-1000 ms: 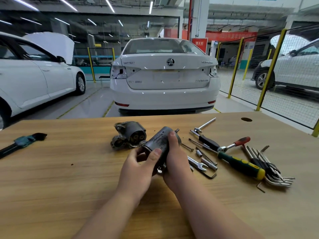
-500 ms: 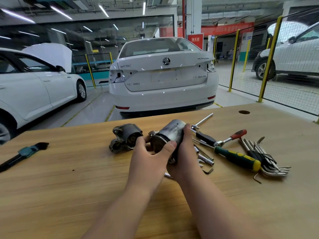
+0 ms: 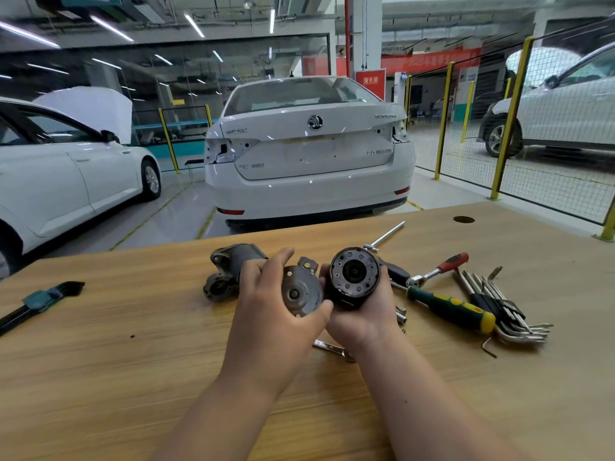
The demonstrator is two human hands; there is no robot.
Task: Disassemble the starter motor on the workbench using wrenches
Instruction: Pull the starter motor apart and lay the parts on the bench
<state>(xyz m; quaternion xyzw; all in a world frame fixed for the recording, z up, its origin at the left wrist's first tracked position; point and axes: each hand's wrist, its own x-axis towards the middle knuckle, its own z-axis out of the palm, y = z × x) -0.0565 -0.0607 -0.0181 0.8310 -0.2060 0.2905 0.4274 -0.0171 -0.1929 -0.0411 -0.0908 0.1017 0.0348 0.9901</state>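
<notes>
My right hand [image 3: 366, 314] grips the dark cylindrical motor body [image 3: 354, 277], its open round end turned toward me. Beside it, my left hand [image 3: 273, 307] holds the grey metal end cover [image 3: 299, 291], which is separated from the body. The starter's grey front housing [image 3: 229, 271] lies on the workbench [image 3: 100, 361] just behind my left hand. A small open-end wrench [image 3: 332, 347] lies on the bench under my right wrist.
Right of my hands lie a green-and-yellow screwdriver [image 3: 449, 307], a red-handled ratchet [image 3: 439, 267], a T-handle socket wrench [image 3: 386, 234] and a bundle of hex keys [image 3: 506, 311]. A teal hex key set [image 3: 40, 301] sits at the left edge. White cars stand beyond the bench.
The end cover has come off the motor body: my left hand now holds it apart, and my right hand has turned the body's open end toward me.
</notes>
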